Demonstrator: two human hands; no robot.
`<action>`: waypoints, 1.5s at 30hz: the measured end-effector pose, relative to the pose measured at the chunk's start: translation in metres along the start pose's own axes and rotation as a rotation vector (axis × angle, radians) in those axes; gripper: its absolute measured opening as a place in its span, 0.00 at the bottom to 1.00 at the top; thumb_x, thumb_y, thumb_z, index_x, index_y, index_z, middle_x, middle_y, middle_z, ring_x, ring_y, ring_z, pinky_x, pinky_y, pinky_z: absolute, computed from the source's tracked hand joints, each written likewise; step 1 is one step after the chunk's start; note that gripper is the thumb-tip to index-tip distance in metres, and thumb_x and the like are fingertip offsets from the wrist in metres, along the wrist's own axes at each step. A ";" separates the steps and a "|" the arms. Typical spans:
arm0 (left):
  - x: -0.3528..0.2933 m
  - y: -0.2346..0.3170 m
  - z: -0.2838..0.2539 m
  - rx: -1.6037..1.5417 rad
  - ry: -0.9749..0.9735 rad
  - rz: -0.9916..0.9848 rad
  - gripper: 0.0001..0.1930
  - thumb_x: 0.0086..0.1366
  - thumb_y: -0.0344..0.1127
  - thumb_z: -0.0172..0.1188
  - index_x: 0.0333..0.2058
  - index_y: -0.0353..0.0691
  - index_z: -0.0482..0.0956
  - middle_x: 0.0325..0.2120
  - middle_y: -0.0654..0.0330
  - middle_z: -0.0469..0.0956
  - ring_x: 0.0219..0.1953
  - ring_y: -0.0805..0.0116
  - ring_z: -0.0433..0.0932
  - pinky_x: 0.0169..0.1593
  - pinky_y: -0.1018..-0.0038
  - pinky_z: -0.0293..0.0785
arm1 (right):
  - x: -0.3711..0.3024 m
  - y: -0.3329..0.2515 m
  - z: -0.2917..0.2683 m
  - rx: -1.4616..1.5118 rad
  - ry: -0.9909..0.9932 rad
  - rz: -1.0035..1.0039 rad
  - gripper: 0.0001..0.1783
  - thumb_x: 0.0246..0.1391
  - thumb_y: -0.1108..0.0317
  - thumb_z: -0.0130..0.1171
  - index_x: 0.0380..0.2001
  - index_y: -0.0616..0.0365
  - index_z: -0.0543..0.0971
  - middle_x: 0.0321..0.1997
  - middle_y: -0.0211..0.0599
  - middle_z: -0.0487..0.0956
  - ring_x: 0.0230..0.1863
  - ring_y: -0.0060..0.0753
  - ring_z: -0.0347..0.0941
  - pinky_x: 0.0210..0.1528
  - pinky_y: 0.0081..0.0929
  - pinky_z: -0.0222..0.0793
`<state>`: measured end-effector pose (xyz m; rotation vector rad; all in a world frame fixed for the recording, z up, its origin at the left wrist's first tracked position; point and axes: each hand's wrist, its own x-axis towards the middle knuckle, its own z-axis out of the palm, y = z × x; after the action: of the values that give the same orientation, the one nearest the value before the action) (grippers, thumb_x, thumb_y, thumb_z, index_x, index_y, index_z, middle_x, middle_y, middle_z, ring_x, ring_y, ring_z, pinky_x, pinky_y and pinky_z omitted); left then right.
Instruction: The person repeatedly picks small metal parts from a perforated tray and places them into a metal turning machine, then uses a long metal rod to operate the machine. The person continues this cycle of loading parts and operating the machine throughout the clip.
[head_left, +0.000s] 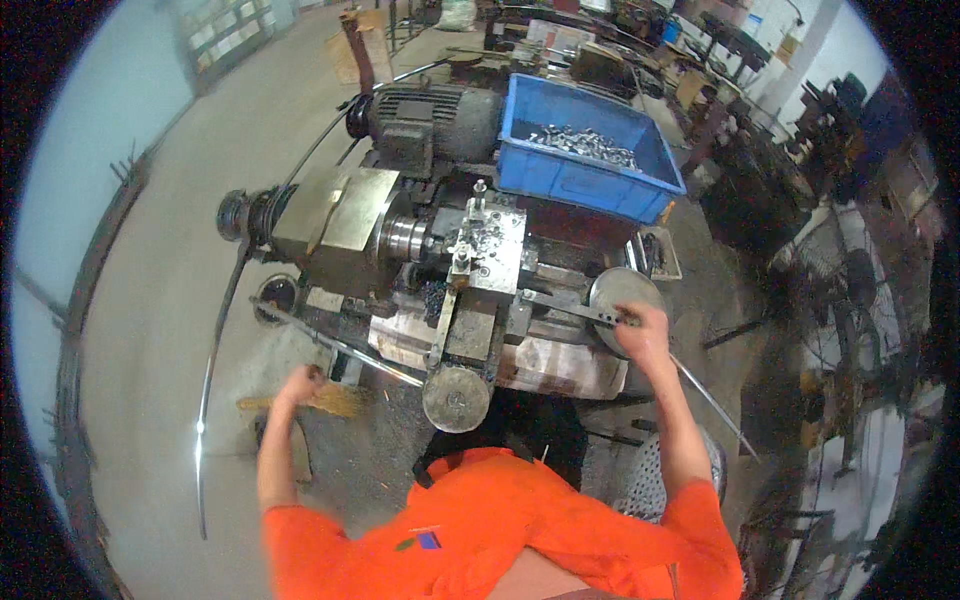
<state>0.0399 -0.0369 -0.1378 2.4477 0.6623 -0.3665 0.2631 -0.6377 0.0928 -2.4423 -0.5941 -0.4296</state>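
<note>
I stand at a small metal lathe (350,225) with a dark motor (430,115) behind it. My left hand (300,383) is closed around a long thin metal rod (350,350) that slants across the machine's front. My right hand (642,330) grips the flat metal lever (570,308) beside a round grey handwheel (620,290). The tool slide (485,245), strewn with metal chips, sits between my hands. A second round wheel (456,398) juts toward me at the machine's front.
A blue plastic bin (585,150) holding several shiny metal parts rests behind the lathe. A long bent bar (215,350) runs down the concrete floor at left. Dark machines and racks crowd the right side (850,280). A perforated seat (650,480) is by my right arm.
</note>
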 end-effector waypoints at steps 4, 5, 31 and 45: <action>-0.078 0.060 -0.125 0.043 0.536 0.095 0.17 0.51 0.35 0.55 0.41 0.38 0.72 0.22 0.50 0.74 0.25 0.58 0.74 0.30 0.68 0.68 | 0.068 -0.075 0.016 0.170 -0.052 -0.255 0.17 0.28 0.76 0.52 0.30 0.60 0.77 0.28 0.41 0.76 0.29 0.36 0.74 0.33 0.25 0.68; -0.097 0.072 -0.151 0.075 0.604 -0.012 0.17 0.53 0.37 0.55 0.42 0.40 0.72 0.25 0.50 0.75 0.28 0.57 0.74 0.32 0.67 0.69 | 0.081 -0.086 0.026 0.200 -0.059 -0.329 0.17 0.28 0.76 0.52 0.30 0.60 0.76 0.27 0.41 0.76 0.29 0.36 0.74 0.32 0.25 0.68; -0.140 -0.014 -0.174 0.154 0.554 -0.657 0.13 0.46 0.40 0.52 0.25 0.35 0.76 0.26 0.49 0.76 0.31 0.53 0.76 0.35 0.64 0.71 | 0.144 -0.193 0.172 -0.084 -0.419 -0.260 0.12 0.22 0.64 0.54 0.16 0.57 0.80 0.20 0.50 0.75 0.26 0.48 0.74 0.35 0.33 0.70; -0.187 0.112 -0.093 0.085 0.765 -0.539 0.18 0.45 0.45 0.56 0.30 0.37 0.72 0.26 0.47 0.75 0.33 0.49 0.74 0.38 0.60 0.69 | 0.141 -0.193 0.169 -0.197 -0.392 -0.388 0.14 0.22 0.65 0.53 0.14 0.65 0.77 0.22 0.53 0.75 0.28 0.50 0.73 0.34 0.36 0.70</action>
<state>-0.0472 -0.1316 0.0611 2.4199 1.6604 0.3894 0.3140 -0.3502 0.1109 -2.6184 -1.2565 -0.1608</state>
